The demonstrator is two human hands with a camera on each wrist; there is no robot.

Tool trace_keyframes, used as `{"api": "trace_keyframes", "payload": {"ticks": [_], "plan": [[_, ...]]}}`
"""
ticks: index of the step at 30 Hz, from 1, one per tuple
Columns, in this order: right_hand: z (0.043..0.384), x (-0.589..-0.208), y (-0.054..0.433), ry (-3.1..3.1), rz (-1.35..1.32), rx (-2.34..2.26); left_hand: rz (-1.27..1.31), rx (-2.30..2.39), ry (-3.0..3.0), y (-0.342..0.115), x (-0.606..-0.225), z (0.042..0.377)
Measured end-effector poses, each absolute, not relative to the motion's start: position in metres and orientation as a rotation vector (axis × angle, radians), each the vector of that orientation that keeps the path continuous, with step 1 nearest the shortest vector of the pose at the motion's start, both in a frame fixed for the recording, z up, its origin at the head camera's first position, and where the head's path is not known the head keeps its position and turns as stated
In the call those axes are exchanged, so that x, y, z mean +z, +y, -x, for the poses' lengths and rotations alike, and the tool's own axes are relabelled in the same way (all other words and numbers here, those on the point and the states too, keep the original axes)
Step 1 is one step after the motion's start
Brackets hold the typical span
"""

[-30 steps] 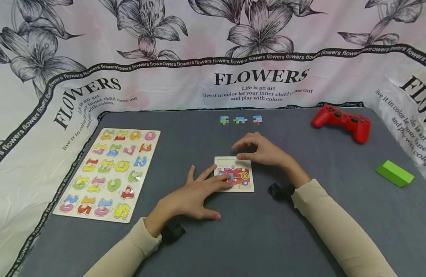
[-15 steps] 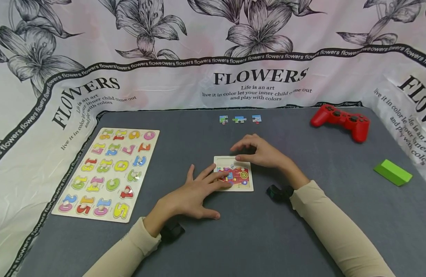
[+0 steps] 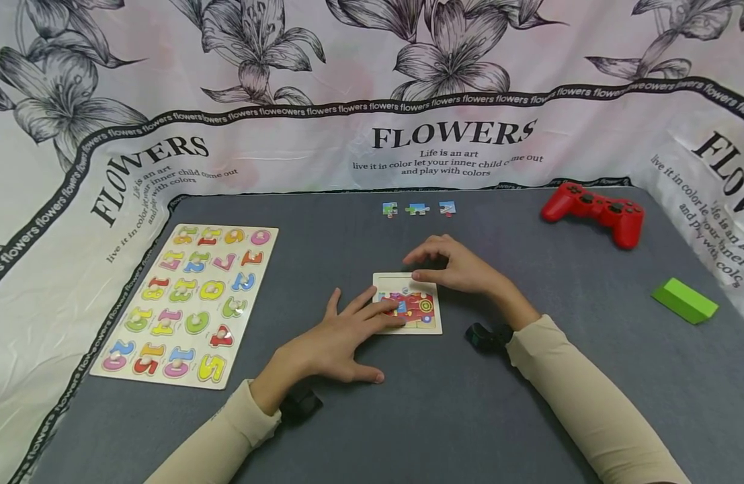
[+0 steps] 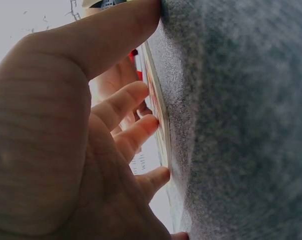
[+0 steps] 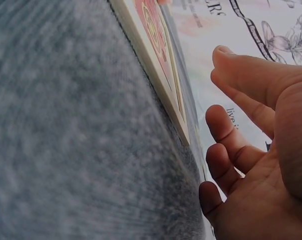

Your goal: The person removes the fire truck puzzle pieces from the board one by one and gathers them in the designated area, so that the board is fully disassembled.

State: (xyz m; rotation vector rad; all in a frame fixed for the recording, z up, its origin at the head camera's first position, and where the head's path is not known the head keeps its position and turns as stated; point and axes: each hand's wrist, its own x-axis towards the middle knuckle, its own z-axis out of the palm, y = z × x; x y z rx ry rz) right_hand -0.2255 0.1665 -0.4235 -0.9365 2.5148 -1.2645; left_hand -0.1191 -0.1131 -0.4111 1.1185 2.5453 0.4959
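Observation:
A small framed jigsaw puzzle [image 3: 421, 310] with a red vehicle picture lies flat in the middle of the table. My left hand [image 3: 329, 346] is spread over its left side, fingertips resting on the picture and the thumb out on the cloth. In the left wrist view, the fingertips [image 4: 149, 122] meet the thin puzzle edge [image 4: 163, 112]. My right hand [image 3: 465, 265] hovers by the puzzle's far right corner, its fingers loosely bent. Nothing shows between thumb and fingers in the right wrist view, where the puzzle frame [image 5: 166, 97] lies beside the hand [image 5: 256, 165].
Three loose jigsaw pieces [image 3: 417, 210] lie in a row at the back. A number peg board [image 3: 187, 306] takes up the left side. A red game controller [image 3: 592, 212] and a green block [image 3: 685, 301] are on the right. A flowered sheet [image 3: 456, 144] hangs behind.
Both hands keep their places at the puzzle. The whole head view has shifted very slightly; no object has been moved.

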Motion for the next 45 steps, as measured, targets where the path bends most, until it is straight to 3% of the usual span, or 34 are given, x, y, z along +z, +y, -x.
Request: {"api": "trace_keyframes", "payload": {"ticks": [23, 45], "plan": [[0.226, -0.419, 0.166, 2.513, 0.911, -1.247, -0.942, 0.505, 2.529, -0.135, -0.400, 0.129], [0.216, -0.423, 0.149, 2.485, 1.052, -1.130, -0.972, 0.512, 2.567, -0.133, -0.403, 0.129]]}}
